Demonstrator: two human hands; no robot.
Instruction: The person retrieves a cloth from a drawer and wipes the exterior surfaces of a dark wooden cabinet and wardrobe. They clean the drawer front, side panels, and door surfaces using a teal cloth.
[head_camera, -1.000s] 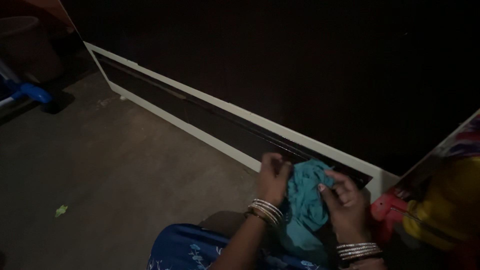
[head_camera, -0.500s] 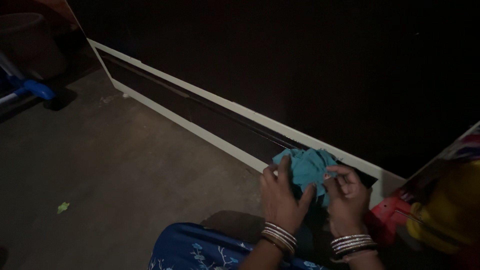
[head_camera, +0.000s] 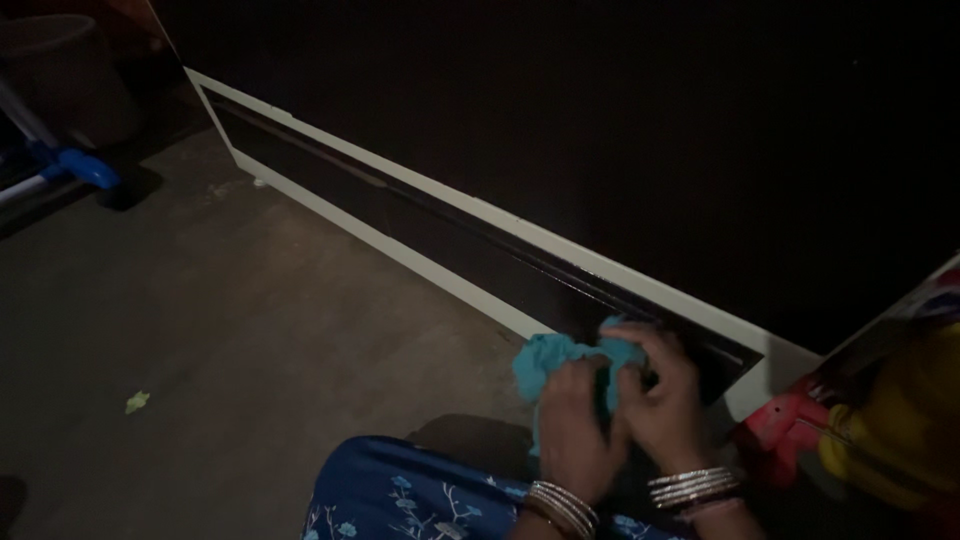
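Down low, close to the floor, I have both hands bunched around a teal cloth (head_camera: 548, 358), and the dim light makes the finer folds hard to read. My left hand (head_camera: 575, 425) is curled shut on the lower part of the cloth, fingers wrapped over it so that a loose wad sticks out to the left of my knuckles. My right hand (head_camera: 662, 400) is closed on the other end, thumb and fingers pinching the fabric against the left hand, so the cloth sits gathered between the two fists rather than hanging free. I judge that I hold it this tightly to keep it compact, since a bundled wad gives a firmer face than a limp sheet. The cloth is just in front of the dark recessed strip (head_camera: 470, 250) that runs along the bottom of a big dark panel (head_camera: 600, 130), framed by a pale border (head_camera: 400, 255); whether the fabric touches the strip I cannot tell. Bangles (head_camera: 693, 488) ring both my wrists, and my blue flowered garment (head_camera: 400, 495) covers my knee below the hands. To my right lie a pink plastic thing (head_camera: 785, 428) and something yellow (head_camera: 900, 420), both too dark to name. Farther off on the grey floor (head_camera: 250, 300) rest a small green scrap (head_camera: 137, 401) and, near the upper left corner, a blue fitting on a metal leg (head_camera: 75, 165).
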